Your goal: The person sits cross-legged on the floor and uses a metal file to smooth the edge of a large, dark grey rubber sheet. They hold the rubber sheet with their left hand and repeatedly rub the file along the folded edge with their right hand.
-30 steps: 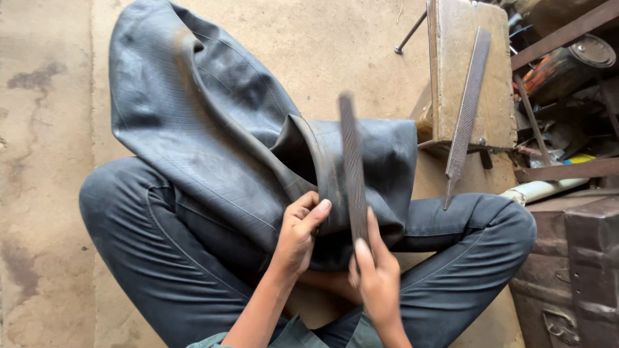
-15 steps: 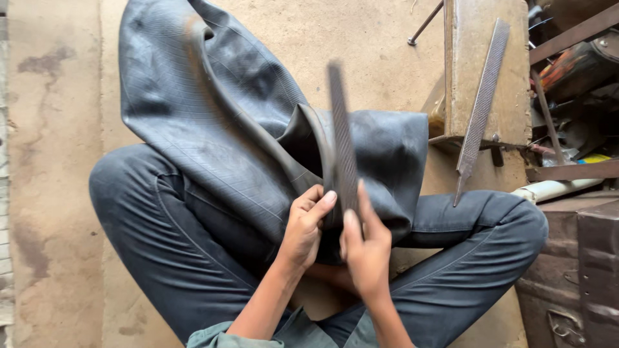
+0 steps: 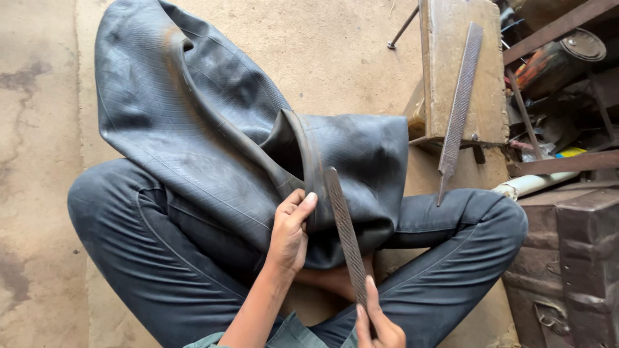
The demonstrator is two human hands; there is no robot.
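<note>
- Across our crossed legs lies the black inner tube (image 3: 213, 148), draped from the floor onto our lap
- Our left hand (image 3: 290, 232) pinches a fold of it
- Our right hand (image 3: 377, 328) grips a rasp file (image 3: 345, 235), its tip resting against the tube
</note>
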